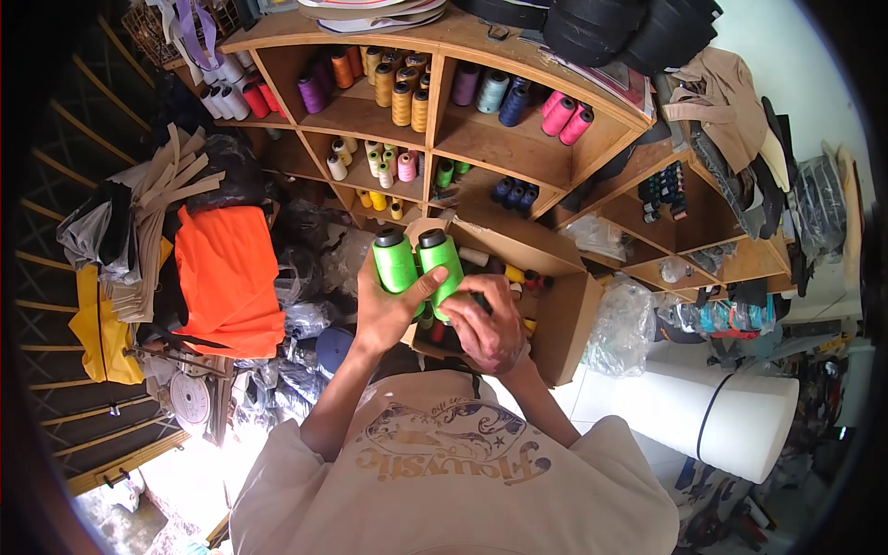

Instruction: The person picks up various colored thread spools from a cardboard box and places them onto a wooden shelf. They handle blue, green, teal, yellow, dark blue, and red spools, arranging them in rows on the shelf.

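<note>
Two green thread spools (416, 268) were gripped upright, side by side: the left hand (384, 314) was closed around them, the right hand (486, 324) closed beneath, before the wooden shelf (499, 148).

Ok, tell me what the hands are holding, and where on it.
Two green thread spools. The left hand grips the left spool around its lower body; the right hand holds the right spool at its lower end.
</note>
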The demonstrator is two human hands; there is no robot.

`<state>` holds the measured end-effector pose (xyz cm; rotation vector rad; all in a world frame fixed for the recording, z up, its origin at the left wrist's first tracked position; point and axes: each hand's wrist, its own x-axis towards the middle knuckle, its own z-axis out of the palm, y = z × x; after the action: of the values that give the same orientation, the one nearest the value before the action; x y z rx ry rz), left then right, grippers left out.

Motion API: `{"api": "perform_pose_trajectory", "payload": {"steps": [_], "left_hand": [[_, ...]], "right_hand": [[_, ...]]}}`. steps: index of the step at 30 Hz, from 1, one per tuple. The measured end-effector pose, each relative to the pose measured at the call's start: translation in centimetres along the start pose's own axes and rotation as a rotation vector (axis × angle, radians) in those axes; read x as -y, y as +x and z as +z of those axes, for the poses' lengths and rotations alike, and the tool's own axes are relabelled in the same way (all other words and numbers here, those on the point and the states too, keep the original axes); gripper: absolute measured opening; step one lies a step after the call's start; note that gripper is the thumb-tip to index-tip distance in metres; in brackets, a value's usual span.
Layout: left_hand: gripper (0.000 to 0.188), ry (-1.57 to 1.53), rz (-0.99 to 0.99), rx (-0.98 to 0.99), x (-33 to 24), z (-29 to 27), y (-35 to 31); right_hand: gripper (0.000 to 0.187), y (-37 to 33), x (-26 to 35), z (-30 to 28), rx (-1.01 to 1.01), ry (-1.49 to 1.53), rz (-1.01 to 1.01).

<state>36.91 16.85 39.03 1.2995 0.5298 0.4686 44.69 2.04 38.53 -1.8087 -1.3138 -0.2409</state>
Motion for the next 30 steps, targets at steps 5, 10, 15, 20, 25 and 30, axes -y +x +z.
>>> {"api": "perform_pose_trajectory", "payload": {"steps": [5,10,15,20,25,30], "left_hand": [[0.044,0.009,-0.006,-0.037,-0.4,0.2,-0.1],[0.044,0.007,0.035,-0.019,-0.9,0.3,-0.3],[0.042,-0.007,0.022,0.059,-1.5,1.8,0.0],[0.043,-0.064,0.040,0.053,0.7,1.7,-0.2],[0.044,-0.079,-0.113,0.155,0.9,0.9,-0.2],[0.057,-0.561,-0.376,0.283,2.6,-0.9,0.2]], "right_hand": [[0.035,-1.7,1.4,0.0,0.015,-0.098,-0.079],[0.052,-1.0,0.5,-0.9,-0.175,0.339,0.352],[0.050,-2.2,-2.4,0.4,0.139,1.040,0.828],[0.041,-1.6,-0.4,1.0,0.072,0.631,0.615],[0.048,-3.2,-0.8,1.3,0.111,0.785,0.770],[0.044,-4.5,-1.1,1.5,-0.035,1.730,0.954]]}}
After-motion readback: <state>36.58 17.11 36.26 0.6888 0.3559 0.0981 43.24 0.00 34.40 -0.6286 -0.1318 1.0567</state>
